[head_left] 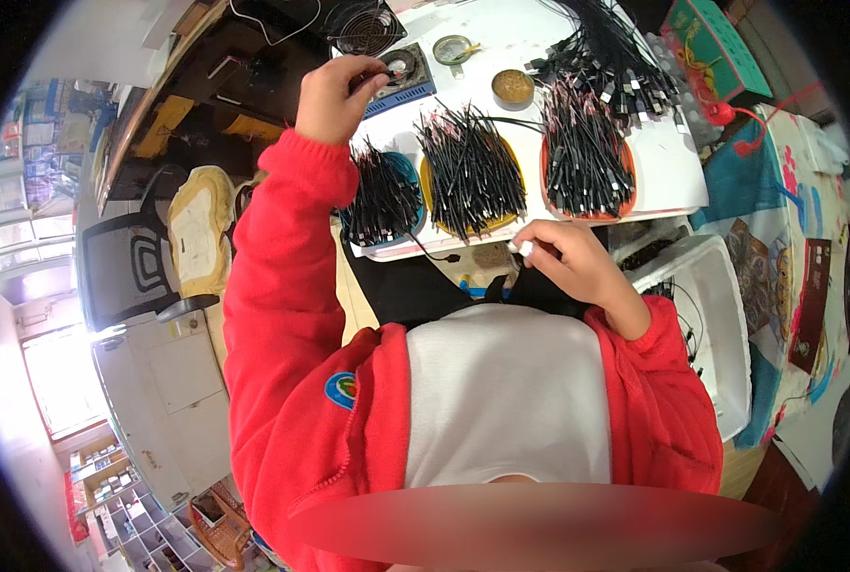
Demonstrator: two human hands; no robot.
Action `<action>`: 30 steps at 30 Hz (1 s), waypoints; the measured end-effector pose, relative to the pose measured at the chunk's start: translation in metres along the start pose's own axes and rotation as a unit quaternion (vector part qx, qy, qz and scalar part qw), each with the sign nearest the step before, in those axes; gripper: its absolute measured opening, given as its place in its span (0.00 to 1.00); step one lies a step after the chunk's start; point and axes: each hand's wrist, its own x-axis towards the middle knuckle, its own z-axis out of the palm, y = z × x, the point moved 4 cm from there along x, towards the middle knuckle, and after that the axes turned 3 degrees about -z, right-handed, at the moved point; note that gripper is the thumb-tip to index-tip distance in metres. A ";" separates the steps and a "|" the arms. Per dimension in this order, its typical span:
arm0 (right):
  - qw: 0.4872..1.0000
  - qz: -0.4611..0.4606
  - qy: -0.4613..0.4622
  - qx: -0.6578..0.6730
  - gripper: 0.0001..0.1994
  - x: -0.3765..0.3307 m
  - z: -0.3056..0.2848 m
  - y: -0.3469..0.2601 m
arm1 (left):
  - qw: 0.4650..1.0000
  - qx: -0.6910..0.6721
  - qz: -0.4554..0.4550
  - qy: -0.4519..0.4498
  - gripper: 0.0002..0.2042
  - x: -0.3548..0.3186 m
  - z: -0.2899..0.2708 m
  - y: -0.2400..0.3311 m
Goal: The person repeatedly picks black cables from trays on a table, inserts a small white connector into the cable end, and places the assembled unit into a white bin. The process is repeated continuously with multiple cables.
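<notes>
My left hand (337,101) reaches over the far left of the table, thumb and forefinger pinched at the small blue-sided metal unit (404,81) with a round pot in its top. What the pinch holds is too small to make out. My right hand (577,265) is closed just off the table's near edge, with small white pieces (523,248) at its fingertips; I cannot tell whether they are held or worn. Between the hands, short black cables fill a blue tray (413,176), a yellow tray (517,162) and an orange tray (629,181).
A black fan (363,30), a glass dish (453,50) and a round tin (512,88) stand along the back of the white table (671,172). Black USB cables (615,71) pile up at far right. A white foam box (725,324) sits right; a cushioned chair (200,234) is left.
</notes>
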 end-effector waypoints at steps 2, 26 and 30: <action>0.995 -0.086 0.043 -0.014 0.08 0.002 0.001 -0.018 | 0.964 -0.231 -0.120 -0.049 0.07 -0.030 -0.013 0.035; 0.909 0.271 0.258 -0.183 0.10 -0.334 -0.123 0.020 | 0.794 -0.465 -0.220 -0.325 0.15 -0.145 0.093 0.129; 0.813 0.509 0.156 -0.237 0.13 -0.347 -0.096 0.219 | 0.820 -0.414 -0.275 -0.284 0.14 -0.168 0.083 0.094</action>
